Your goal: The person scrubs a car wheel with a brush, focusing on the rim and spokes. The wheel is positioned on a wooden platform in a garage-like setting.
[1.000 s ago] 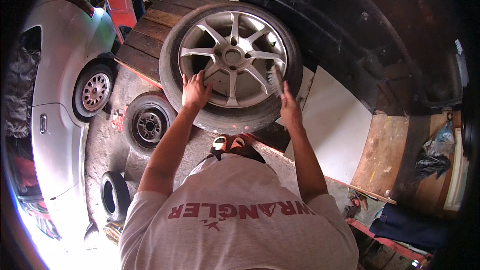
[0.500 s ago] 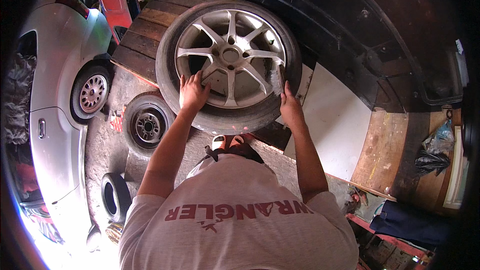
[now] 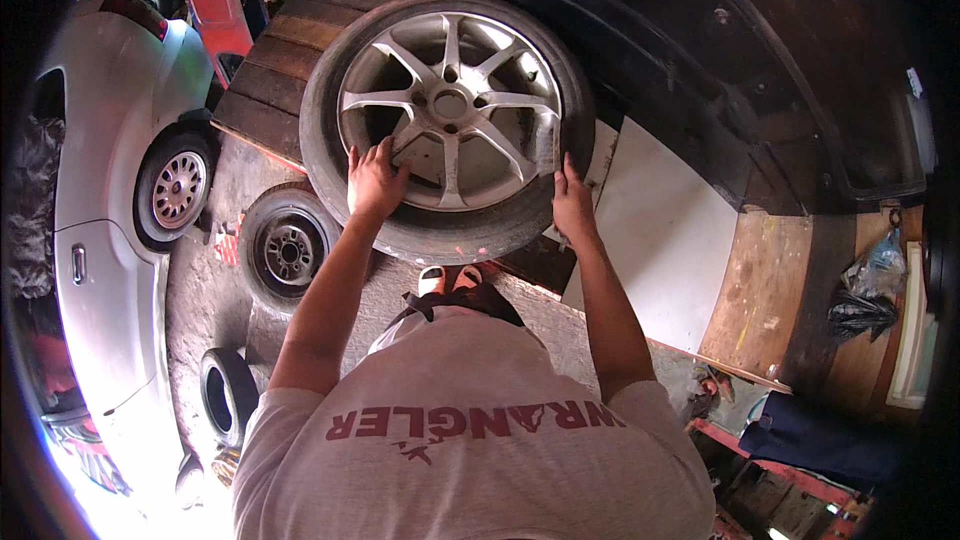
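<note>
Dull silver, spoked wheel [image 3: 450,103]; left hand [image 3: 377,180] spread loosely at its near left, right hand [image 3: 574,202] gripping a brush [image 3: 546,147].

A head-worn fisheye view looks steeply down: shirt [image 3: 470,480] near, lower centre; hands [image 3: 376,184] farther, just above centre.

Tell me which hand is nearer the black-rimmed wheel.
Left. The left hand rests on the large wheel, up and right of the black-rimmed wheel in view; the right hand, holding the brush, is farther right.
</note>
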{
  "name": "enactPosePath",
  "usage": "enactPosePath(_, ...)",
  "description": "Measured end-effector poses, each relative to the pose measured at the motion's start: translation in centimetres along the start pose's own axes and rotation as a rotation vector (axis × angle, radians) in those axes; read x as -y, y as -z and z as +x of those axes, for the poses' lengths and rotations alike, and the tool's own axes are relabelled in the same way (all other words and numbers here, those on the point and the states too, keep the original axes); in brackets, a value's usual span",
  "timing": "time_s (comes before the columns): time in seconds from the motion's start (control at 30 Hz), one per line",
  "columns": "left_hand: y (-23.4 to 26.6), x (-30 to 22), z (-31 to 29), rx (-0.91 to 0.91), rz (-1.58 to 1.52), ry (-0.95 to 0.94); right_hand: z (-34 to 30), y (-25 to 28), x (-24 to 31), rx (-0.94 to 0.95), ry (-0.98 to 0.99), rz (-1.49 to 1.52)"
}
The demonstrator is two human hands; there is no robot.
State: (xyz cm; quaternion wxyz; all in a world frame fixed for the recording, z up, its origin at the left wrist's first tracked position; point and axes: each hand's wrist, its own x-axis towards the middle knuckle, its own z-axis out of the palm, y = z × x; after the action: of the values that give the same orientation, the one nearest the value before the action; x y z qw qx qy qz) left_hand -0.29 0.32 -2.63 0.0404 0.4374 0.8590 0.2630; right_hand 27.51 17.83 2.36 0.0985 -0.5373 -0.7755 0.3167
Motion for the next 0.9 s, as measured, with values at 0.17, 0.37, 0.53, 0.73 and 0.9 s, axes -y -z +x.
enactPosePath(0.17, -0.7, 0.5, 0.1, -0.032, -0.008, -0.032, 1.4, -0.8, 0.2, -0.142, 0.043, -0.01)
enactPosePath(0.37, -0.4, 0.3, -0.1, -0.02, 0.0, -0.011, -3.4, -2.5, 1.0, 0.069, -0.178, 0.32)
enactPosePath(0.53, -0.5, 0.3, 0.0, -0.025, -0.012, -0.018, -0.6, -0.2, 1.8, 0.011, -0.173, 0.214)
enactPosePath(0.73, -0.6, 0.5, 0.0, -0.025, 0.008, -0.005, -2.0, -1.9, 2.3, -0.041, -0.02, 0.087)
enactPosePath(0.9, -0.3, 0.3, 0.0, 0.009, 0.01, 0.01, -3.9, -3.5, 1.3, -0.131, 0.075, 0.077)
